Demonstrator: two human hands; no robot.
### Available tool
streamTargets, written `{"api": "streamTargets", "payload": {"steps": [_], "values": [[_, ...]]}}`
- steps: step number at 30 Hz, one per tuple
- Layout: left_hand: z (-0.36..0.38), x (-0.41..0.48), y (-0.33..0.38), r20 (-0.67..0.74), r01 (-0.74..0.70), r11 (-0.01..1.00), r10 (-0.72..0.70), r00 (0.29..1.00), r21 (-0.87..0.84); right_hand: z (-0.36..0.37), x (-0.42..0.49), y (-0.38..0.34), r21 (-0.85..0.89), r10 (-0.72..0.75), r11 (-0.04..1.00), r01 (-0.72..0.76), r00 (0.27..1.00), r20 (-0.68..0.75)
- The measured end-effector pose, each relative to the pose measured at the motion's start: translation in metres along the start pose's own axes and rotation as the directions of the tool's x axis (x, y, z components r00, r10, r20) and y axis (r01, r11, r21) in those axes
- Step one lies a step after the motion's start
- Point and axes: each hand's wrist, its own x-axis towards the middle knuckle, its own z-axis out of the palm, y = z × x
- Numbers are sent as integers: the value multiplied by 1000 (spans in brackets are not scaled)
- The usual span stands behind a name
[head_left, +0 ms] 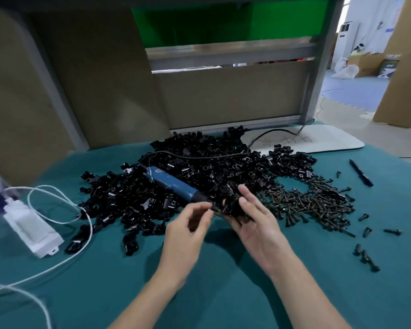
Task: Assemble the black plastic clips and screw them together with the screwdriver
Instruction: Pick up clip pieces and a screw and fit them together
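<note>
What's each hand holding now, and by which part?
Right hand holds a black plastic clip between thumb and fingers; exact grip point hidden. Left hand pinches a small item, too blurred to name. Blue electric screwdriver lies unheld.

Two hands are meeting at the grip, the left hand (188, 224) and the right hand (254, 222). One blue screwdriver (173, 186) is lying just left of it. One black pen (361, 173) is lying well to its right. One white power box (31, 224) is sitting far left. The black clips (199, 162) and the screws (313, 205) are lying heaped beyond counting
</note>
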Motion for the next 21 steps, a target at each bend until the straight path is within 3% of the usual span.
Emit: {"api": "streamTargets", "payload": {"steps": [15, 18, 21], "values": [[-7, -11, -14, 46, 104, 993, -107, 993, 55, 8, -9, 19, -371, -33, 926, 62, 996, 84], [-9, -8, -17, 47, 57, 986, -65, 997, 154, 6, -7, 19, -405, -19, 913, 54, 996, 89], [-10, -8, -15, 77, 30, 989, -41, 996, 143, 6, -5, 19, -384, -14, 922, 43, 997, 79]]}}
